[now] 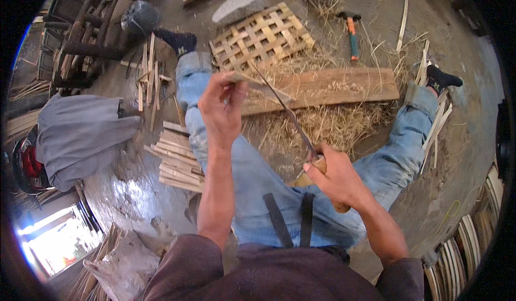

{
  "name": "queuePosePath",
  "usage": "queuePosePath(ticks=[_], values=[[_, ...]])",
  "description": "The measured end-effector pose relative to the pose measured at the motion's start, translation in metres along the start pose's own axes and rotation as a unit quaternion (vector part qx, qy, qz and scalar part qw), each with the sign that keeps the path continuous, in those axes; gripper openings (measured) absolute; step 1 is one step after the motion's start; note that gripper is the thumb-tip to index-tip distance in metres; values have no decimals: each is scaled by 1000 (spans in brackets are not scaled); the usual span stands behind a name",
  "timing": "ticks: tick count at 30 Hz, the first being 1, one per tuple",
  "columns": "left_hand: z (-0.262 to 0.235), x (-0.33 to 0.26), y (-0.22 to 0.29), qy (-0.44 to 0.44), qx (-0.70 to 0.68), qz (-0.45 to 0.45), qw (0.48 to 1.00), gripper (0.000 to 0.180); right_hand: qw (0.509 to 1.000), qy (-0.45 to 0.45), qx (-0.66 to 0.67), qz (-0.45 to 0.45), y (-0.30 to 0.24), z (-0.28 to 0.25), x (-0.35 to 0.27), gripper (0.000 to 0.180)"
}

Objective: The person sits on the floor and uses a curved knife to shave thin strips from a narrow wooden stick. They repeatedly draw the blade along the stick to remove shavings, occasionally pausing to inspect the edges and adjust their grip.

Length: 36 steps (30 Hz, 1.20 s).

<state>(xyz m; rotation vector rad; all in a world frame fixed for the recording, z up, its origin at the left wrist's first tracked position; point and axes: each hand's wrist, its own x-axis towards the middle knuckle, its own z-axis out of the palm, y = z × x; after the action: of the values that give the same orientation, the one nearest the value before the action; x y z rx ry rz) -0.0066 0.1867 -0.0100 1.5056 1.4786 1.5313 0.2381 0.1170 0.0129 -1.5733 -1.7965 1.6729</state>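
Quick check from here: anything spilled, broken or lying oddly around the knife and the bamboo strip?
Nothing looks damaged. The right hand grips the wooden-handled long knife; the left hand pinches the thin bamboo strip. Pale shavings litter the floor around the brown wooden plank, and the orange-handled hammer lies loose beyond it.

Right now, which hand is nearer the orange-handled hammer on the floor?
Right. The right hand grips a wooden-handled knife below the orange-handled hammer; the left hand, pinching a bamboo strip, sits farther left.
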Motion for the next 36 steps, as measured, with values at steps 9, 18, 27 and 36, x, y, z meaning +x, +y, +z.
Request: queuePosePath(ticks=[9,18,27,36], values=[[-12,7,-17,-7,-45,-2,999,17,999,23,-20,9,69,26,46,39],[-24,3,-32,-10,-82,0,997,16,995,43,-87,25,105,29,67,40],[17,-34,-38,112,-379,48,917,29,984,41,-173,22,118,41,68,45],[30,-33,-37,171,-252,69,950,47,999,-11,-24,-27,74,65,61,37]])
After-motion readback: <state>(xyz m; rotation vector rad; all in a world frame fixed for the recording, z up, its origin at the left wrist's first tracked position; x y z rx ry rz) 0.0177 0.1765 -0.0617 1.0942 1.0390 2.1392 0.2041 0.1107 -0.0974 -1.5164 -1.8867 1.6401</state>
